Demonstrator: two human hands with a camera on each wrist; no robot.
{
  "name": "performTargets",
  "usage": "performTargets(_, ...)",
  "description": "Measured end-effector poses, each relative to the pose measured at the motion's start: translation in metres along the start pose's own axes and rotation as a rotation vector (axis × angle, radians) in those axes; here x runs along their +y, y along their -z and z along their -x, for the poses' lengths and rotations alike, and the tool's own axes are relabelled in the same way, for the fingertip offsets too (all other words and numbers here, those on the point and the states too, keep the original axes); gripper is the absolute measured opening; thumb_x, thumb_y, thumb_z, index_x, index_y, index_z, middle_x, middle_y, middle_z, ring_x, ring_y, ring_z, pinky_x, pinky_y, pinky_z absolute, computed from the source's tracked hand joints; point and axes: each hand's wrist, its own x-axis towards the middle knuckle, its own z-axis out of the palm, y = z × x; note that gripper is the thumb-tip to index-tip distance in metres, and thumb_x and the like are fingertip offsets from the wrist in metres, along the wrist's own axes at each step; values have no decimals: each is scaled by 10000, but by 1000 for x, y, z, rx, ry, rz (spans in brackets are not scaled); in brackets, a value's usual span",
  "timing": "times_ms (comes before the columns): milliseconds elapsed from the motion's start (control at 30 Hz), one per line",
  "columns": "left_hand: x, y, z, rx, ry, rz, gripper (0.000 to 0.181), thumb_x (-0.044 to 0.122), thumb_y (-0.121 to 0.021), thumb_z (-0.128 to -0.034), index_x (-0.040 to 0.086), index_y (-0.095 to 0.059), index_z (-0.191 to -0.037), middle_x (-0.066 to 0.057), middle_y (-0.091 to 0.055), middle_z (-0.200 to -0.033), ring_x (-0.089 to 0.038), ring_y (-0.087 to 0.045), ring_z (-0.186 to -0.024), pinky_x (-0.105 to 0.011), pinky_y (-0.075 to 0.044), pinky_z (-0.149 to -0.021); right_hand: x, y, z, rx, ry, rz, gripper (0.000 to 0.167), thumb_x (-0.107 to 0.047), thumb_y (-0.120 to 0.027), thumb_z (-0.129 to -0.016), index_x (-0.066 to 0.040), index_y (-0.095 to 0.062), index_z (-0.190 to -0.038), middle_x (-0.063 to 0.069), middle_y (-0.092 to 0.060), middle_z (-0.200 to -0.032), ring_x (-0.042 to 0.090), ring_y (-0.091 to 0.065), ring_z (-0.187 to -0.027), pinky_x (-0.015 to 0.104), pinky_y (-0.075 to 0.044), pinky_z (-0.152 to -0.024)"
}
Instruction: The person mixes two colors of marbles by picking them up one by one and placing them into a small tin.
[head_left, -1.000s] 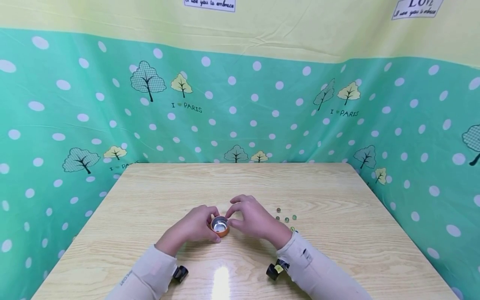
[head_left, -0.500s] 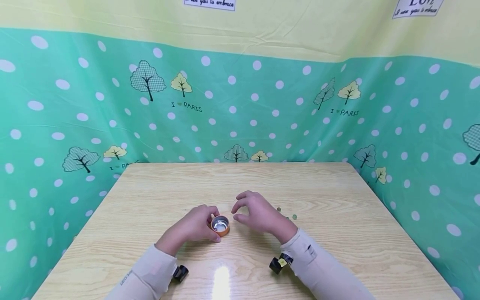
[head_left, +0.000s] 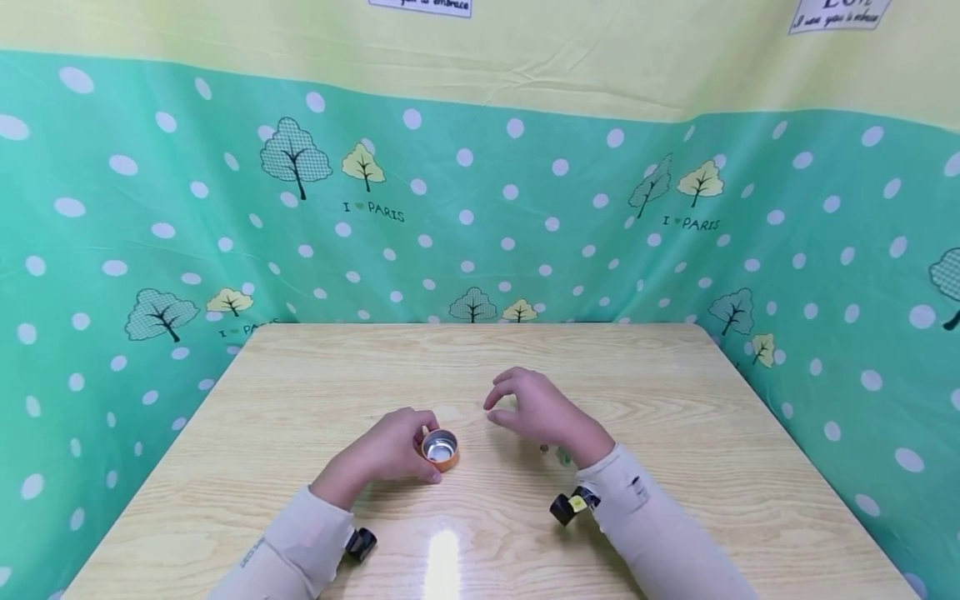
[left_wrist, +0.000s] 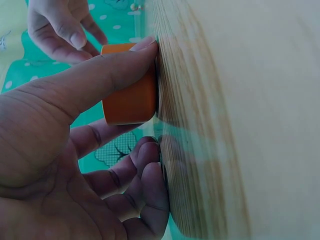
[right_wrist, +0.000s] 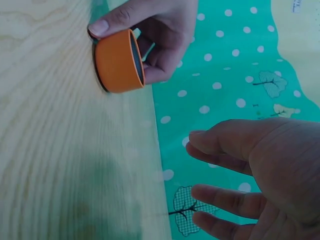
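Note:
An orange cup with a silvery inside (head_left: 440,450) stands upright on the wooden table. My left hand (head_left: 393,447) grips its left side, thumb in front and fingers behind. In the left wrist view the thumb lies across the orange wall (left_wrist: 131,102). Right of the cup and apart from it, my right hand (head_left: 538,408) hovers over the table with relaxed fingers and nothing visible in them. The right wrist view shows that hand (right_wrist: 250,175) below the cup (right_wrist: 117,62) in the picture.
Small marbles lie by the right wrist, a reddish one (head_left: 543,448) and a green one (head_left: 563,456), partly hidden by the arm. The wooden table (head_left: 337,358) reaches back to a green dotted curtain (head_left: 480,225). Black wrist cameras sit under both sleeves.
My right hand has drawn away from the cup, to the right and farther back, and its forearm now covers part of the marbles. My left hand and the cup have stayed in place.

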Motion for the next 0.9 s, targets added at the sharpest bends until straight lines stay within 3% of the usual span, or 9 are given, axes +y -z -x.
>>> performTargets(333, 0, 0, 0, 10, -24, -4, 514, 223, -1013, -622, 158, -663, -993, -23, -627, -895, -187, -561, -839, -374, -472, -736, 19, 15, 0, 12, -36, -40, 123, -231, -777, -934, -174, -809, -1038, 74, -637, -1384, 286, -550, -1351, 480, -446, -1120)
performTargets(600, 1, 0, 0, 12, -23, -7, 512, 214, -1011, -628, 163, -660, -998, -28, -619, -887, -194, -552, -834, -370, -466, -725, 32, 25, 1, 12, -32, -38, 130, -236, -773, -938, -184, -800, -1054, -18, -694, -1233, 245, -592, -1281, 471, -471, -1079)
performTargets(900, 1, 0, 2, 6, -12, 6, 505, 212, -1007, -638, 160, -662, -1003, -22, -637, -903, -187, -571, -833, -365, -484, -741, 48, 33, 2, -16, -77, -41, 168, -251, -766, -942, -176, -795, -1090, 4, -705, -1252, 279, -595, -1285, 505, -471, -1071)
